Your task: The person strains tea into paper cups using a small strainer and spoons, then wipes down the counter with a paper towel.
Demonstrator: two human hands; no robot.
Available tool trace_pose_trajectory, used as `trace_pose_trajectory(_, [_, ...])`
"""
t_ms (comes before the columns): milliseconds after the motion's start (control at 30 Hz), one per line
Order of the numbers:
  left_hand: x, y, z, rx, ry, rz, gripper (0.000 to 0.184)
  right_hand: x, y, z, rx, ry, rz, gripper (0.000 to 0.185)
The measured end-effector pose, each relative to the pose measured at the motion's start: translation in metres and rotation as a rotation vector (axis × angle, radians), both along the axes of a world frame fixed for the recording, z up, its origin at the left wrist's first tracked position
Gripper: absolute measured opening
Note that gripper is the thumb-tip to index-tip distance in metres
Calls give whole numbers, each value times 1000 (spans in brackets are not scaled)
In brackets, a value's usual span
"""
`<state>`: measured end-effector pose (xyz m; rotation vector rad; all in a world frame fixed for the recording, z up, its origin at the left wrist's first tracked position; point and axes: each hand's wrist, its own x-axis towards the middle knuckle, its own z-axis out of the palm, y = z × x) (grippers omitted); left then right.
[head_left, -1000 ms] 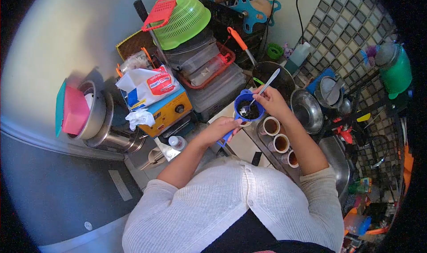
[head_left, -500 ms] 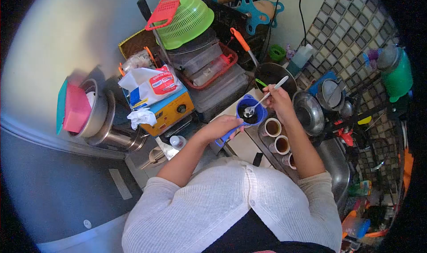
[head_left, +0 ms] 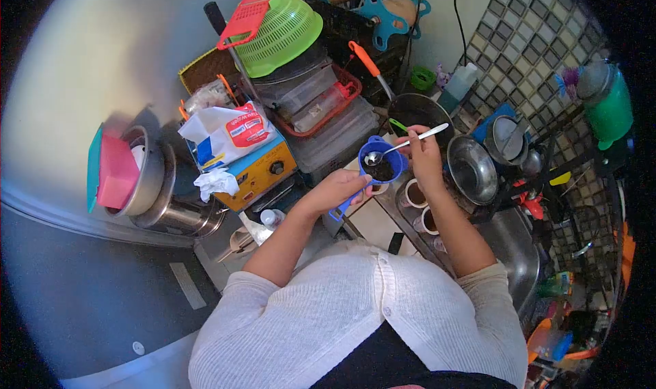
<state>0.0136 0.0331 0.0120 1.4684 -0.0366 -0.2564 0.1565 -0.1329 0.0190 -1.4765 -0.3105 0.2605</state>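
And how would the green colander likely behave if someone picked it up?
Probably light for its size: the green colander looks plastic, with perforated walls. It would likely hold its shape, given its even dome. The red slotted grater against it could slide off.

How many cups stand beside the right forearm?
3, in a row: far cup, middle cup, near cup (mostly behind the right forearm); more may hide beneath the strainer.

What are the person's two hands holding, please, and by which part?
The left hand holds the blue container by its handle, close to the rim; the right hand holds the spoon partway along its handle.
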Motion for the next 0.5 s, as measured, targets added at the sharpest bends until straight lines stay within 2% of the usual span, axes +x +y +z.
trace_pose_trajectory(167, [0, 4, 4, 47, -3, 12, 33, -1, 1, 2, 18, -86, 135, 17])
trace_pose_trajectory(233, [0, 5, 5, 13, -17, 7, 33, -1, 3, -3, -54, -191, 176, 23])
trace_pose_trajectory(367, [0, 4, 0, -41, 25, -11, 33, 4, -2, -1, -129, -132, 182, 26])
trace_pose_trajectory(500, [-1, -1, 4, -146, 50, -39, 33, 7, -4, -4, -146, -202, 203, 27])
